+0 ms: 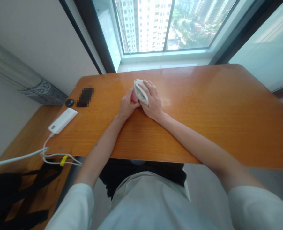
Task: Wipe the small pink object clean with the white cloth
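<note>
mid-desk (203,105) | right hand (153,102) wrapped round white pouch (140,92) | left hand (127,105) pinching pink item (134,96) at its mouth | item partly inside, not fully seated | power bank (63,120) well left

Pink thing (134,95) mostly hidden between hands

Power bank (62,120) lies left of hands (141,102).
</note>
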A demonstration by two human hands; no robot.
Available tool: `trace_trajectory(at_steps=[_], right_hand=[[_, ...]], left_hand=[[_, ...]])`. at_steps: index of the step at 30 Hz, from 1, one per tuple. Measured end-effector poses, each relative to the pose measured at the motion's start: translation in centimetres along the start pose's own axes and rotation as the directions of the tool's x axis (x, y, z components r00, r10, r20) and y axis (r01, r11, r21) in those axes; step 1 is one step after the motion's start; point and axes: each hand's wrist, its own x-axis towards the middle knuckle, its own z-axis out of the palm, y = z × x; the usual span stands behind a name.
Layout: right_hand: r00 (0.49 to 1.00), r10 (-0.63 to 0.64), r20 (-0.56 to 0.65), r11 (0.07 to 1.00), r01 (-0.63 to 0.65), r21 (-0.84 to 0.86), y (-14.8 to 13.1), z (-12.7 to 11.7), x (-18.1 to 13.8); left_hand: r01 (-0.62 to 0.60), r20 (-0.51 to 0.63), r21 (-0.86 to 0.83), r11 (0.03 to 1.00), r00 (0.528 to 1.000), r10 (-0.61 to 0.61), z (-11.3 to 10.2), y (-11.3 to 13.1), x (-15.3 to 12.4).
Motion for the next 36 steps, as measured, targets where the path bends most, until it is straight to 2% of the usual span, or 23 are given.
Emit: trace_trajectory(at_steps=[2,3,7,9,10,12,14,15,16,18,20,22,27,29,33,34,36], right_hand=[[0.994,0.092,-0.065,0.996,-0.09,0.028,0.7,0.3,-0.1],[0.994,0.089,-0.065,0.996,-0.087,0.024,0.7,0.4,-0.1],[0.992,-0.124,0.035,0.991,0.126,-0.049,-0.2,-0.2,-0.3],[0.987,-0.158,0.04,0.986,0.16,-0.051,-0.3,-0.3,-0.2],[0.991,-0.132,0.023,0.99,0.133,-0.04,-0.2,-0.2,-0.1],[0.999,0.0,-0.041,1.0,0.0,0.013,0.5,0.1,0.0],[0.986,0.138,-0.092,0.988,-0.13,0.081,1.1,0.4,0.1],[0.982,0.159,-0.097,0.983,-0.15,0.102,1.2,0.5,0.1],[0.986,0.139,-0.089,0.986,-0.129,0.105,1.2,0.4,0.0],[1.0,0.0,-0.03,0.998,0.002,0.069,0.6,0.0,-0.1],[0.987,-0.15,0.057,0.988,0.149,0.029,-0.2,-0.4,-0.1],[0.974,-0.205,0.097,0.979,0.206,0.006,-0.5,-0.5,-0.1],[0.996,0.004,-0.092,1.0,-0.004,0.008,0.6,0.2,-0.2],[0.997,-0.029,-0.077,1.0,0.029,-0.003,0.5,0.3,-0.3],[0.975,-0.214,0.068,0.976,0.216,-0.024,-0.5,-0.1,-0.3],[0.976,-0.204,0.071,0.979,0.206,-0.014,-0.6,-0.1,-0.3],[0.995,-0.096,0.007,0.995,0.096,0.026,-0.3,0.1,0.0]], left_hand=[[-0.015,0.008,0.021,1.0,1.0,0.015,-0.1,0.5,0.0],[-0.011,0.017,0.034,0.999,1.0,0.01,-0.2,0.5,0.0],[0.052,0.044,0.056,0.997,0.998,-0.054,-0.3,0.0,-0.1],[0.056,0.046,0.054,0.997,0.997,-0.058,-0.3,0.0,-0.1],[0.047,0.044,0.054,0.997,0.998,-0.049,-0.3,0.1,0.0],[0.021,0.032,0.055,0.998,0.999,-0.023,-0.3,0.6,0.0],[0.01,0.026,0.06,0.998,1.0,-0.011,-0.4,1.1,0.1],[0.012,0.026,0.062,0.998,1.0,-0.014,-0.5,1.2,0.1],[0.019,0.027,0.063,0.998,0.999,-0.02,-0.5,1.2,0.1],[0.044,0.026,0.062,0.997,0.999,-0.046,-0.5,0.9,0.0],[0.071,0.025,0.059,0.996,0.997,-0.073,-0.4,0.4,0.0],[0.086,0.026,0.059,0.995,0.996,-0.088,-0.3,0.3,0.0],[0.038,0.027,0.045,0.998,0.999,-0.039,-0.2,1.1,0.1],[0.044,0.025,0.034,0.998,0.999,-0.044,-0.2,1.0,0.2],[0.085,0.035,0.034,0.996,0.996,-0.087,-0.2,0.1,0.1],[0.087,0.04,0.04,0.995,0.995,-0.089,-0.2,0.1,0.1],[0.072,0.042,0.048,0.996,0.996,-0.074,-0.1,0.5,0.2]])
